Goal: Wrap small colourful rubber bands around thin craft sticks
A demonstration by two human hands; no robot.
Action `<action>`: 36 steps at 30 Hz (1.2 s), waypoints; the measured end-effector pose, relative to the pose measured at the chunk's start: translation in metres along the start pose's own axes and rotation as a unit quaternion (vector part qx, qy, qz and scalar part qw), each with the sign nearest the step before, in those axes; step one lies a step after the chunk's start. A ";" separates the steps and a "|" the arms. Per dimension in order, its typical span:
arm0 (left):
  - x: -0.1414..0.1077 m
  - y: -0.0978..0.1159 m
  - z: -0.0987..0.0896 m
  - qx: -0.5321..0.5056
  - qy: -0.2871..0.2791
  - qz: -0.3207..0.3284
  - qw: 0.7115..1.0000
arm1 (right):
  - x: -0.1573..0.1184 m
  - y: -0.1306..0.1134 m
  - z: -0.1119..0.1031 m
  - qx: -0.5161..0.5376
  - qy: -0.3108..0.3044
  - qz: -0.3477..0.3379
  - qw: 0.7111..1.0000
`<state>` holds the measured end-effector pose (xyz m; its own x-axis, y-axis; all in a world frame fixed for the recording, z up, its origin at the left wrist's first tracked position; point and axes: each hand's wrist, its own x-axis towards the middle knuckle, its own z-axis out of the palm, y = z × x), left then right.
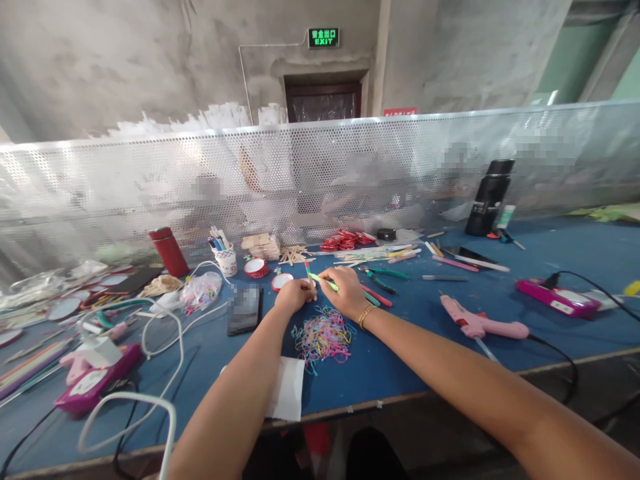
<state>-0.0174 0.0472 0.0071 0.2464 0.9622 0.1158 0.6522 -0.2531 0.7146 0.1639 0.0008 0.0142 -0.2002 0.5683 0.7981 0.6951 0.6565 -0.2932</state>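
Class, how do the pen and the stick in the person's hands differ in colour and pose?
The pen is light green; the stick shows red near its top. The pen slants in the right hand; the stick stands steeper in the left hand. Both are slender and held in fingers.

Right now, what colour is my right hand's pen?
The pen is light green, seen in the head view.

2 hands [296, 293] [347, 287], 2 pwr strips [560, 298] [97, 385]
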 end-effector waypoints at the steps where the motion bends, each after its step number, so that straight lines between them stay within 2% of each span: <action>1: 0.000 0.000 0.000 0.004 0.000 0.000 1.000 | 0.000 0.000 0.000 -0.002 -0.001 0.000 1.000; 10: -0.002 0.003 0.000 -0.025 -0.003 0.002 1.000 | 0.000 0.000 0.000 -0.004 0.001 0.005 1.000; 16: -0.005 0.007 -0.001 -0.002 0.001 -0.012 1.000 | 0.000 0.001 0.000 -0.008 0.012 0.012 1.000; 22: -0.002 0.003 0.000 -0.004 0.004 0.004 1.000 | 0.000 0.001 0.001 0.000 0.002 -0.002 1.000; 29: -0.001 0.003 0.000 0.004 0.002 -0.012 1.000 | -0.001 0.002 0.000 -0.005 0.011 0.018 1.000; 36: 0.001 0.000 0.001 0.008 0.010 -0.007 1.000 | -0.001 0.001 0.002 -0.003 -0.007 -0.002 1.000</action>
<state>-0.0168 0.0477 0.0065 0.2235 0.9673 0.1198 0.6661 -0.2413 0.7058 0.1631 0.0022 0.0122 -0.2119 0.5729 0.7918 0.6985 0.6554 -0.2872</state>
